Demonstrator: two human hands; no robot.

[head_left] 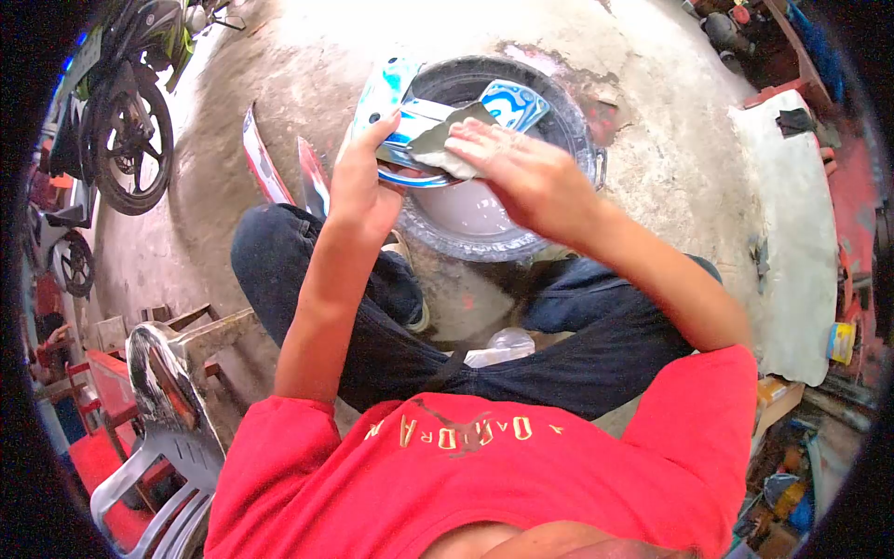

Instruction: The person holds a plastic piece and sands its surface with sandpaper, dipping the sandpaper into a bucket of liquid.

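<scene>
My left hand (365, 182) grips the near-left edge of a glossy blue-and-white panel (384, 91), thumb on its upper face. The panel is held tilted over a round black basin (424, 233) with cloudy whitish water (466, 207) in it. My right hand (540, 182) presses a folded sheet of sandpaper (447, 140), dark grey with a pale side, flat against the panel, fingers stretched over it. The sheet and fingers cover the panel's middle. Its far-right part (514, 102) shows a swirled blue pattern; I cannot tell whether that is a separate piece.
Red-and-white panels (265, 158) lie on the concrete floor left of the basin. A motorcycle wheel (132, 144) stands at the upper left. Behind my left side is a grey plastic chair (163, 466). A long pale board (792, 252) runs along the right. A clear plastic container (510, 343) sits between my legs.
</scene>
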